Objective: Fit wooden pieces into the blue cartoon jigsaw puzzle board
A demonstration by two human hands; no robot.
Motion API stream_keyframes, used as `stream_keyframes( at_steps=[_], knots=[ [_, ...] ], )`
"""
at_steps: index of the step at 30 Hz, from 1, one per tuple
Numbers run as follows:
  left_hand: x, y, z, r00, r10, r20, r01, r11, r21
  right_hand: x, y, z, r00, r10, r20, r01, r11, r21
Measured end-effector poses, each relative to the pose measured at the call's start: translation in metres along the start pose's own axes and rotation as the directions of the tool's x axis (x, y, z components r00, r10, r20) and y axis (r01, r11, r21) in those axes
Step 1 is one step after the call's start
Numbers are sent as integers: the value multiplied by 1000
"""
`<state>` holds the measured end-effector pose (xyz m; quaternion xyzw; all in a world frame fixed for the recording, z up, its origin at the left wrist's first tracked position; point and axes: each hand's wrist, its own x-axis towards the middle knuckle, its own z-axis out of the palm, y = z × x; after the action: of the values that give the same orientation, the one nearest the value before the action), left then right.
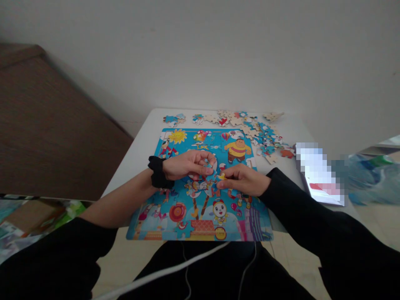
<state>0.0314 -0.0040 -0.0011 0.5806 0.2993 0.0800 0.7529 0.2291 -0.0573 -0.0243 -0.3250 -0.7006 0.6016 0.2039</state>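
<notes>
A blue cartoon jigsaw puzzle board (200, 236) lies on a small white table, its near edge over my lap. Above the board's middle, my left hand (193, 163) pinches a blue puzzle piece (210, 167) between thumb and fingers. Close beside it on the right, my right hand (240, 179) grips a yellow puzzle piece (221, 176) at its fingertips. The two pieces are near each other; whether they touch I cannot tell. Both hands hide part of the picture beneath.
Loose puzzle pieces (264, 135) are heaped along the table's back and right side, some face down. A lit phone (321, 175) lies at the table's right edge. A brown wooden panel (56, 125) stands on the left. Across my lap runs a white cable (168, 270).
</notes>
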Motion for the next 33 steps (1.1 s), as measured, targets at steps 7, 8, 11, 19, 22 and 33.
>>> stream_keyframes(
  at_steps=[7,8,11,19,22,33],
  knots=[
    [0,-1,-10,967,188,-169,-105,906,410,2,5,-3,957,-8,-290,-126,889,-441],
    [1,-3,-12,958,218,-189,-109,879,463,3,5,-4,943,-13,-332,-162,853,-496],
    [5,-8,-17,946,256,-201,-76,774,628,4,6,-5,919,-10,-395,-258,743,-617],
    [8,-12,-23,916,296,-272,100,487,868,3,10,-11,922,-32,-387,-321,495,-807],
    [9,-13,-24,891,360,-277,122,398,909,2,10,-12,902,-70,-425,-358,426,-831],
    [10,-18,-28,850,438,-292,218,210,953,2,8,-52,618,-259,-743,-669,324,-669]
  ],
)
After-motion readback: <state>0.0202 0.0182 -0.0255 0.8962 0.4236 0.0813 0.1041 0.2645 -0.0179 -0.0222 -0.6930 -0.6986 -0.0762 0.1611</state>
